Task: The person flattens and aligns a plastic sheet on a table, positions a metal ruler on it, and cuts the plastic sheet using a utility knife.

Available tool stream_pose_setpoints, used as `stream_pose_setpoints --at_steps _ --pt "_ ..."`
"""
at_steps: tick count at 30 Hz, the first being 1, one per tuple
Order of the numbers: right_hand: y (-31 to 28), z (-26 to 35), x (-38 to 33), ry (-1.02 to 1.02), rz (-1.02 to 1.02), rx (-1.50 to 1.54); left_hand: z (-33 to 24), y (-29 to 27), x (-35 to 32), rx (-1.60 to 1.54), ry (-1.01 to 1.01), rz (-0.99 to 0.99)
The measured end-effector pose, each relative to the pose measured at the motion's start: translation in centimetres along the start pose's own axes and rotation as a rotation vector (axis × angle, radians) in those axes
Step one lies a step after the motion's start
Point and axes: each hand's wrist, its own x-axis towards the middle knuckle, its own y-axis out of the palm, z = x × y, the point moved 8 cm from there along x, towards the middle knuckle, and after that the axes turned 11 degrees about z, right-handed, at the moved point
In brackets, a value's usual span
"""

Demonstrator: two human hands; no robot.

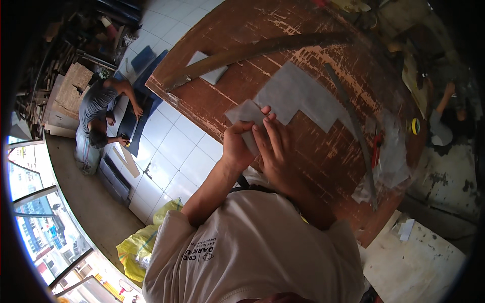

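Observation:
A small grey sheet piece [246, 112] lies under both of my hands at the table's near left edge. My left hand [238, 144] is closed on its near side, with the thumb bent over it. My right hand [275, 144] rests against the piece beside it, fingers stretched out and close to the left hand. Part of the piece is hidden behind the fingers. Just beyond, a larger grey sheet [303, 96] with a stepped edge lies flat on the worn brown table [313, 166].
A long dark strip [252, 49] crosses a pale pad [208, 68] at the far side. To the right are a thin curved strip [348, 108], clear plastic [394, 156], a red tool [376, 150] and yellow tape [416, 126]. Co-workers [98, 111] are left and right.

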Motion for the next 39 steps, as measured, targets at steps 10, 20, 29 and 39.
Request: stream_pose_setpoints --at_steps 10,20,29,39 --pt "2.6 0.5 1.1 0.047 0.100 0.025 -1.9 -2.8 0.1 0.066 0.024 -0.076" --pt "5.5 -6.0 0.1 0.600 0.054 1.079 -6.6 -0.1 -1.6 0.391 0.413 -0.002" --pt "12.0 -5.7 -2.5 1.091 0.028 1.637 -13.0 -4.0 -0.9 1.040 0.228 -0.296" --pt "17.6 -2.7 -3.0 0.844 -0.308 2.127 -30.6 -1.8 2.2 2.568 0.297 -0.215"
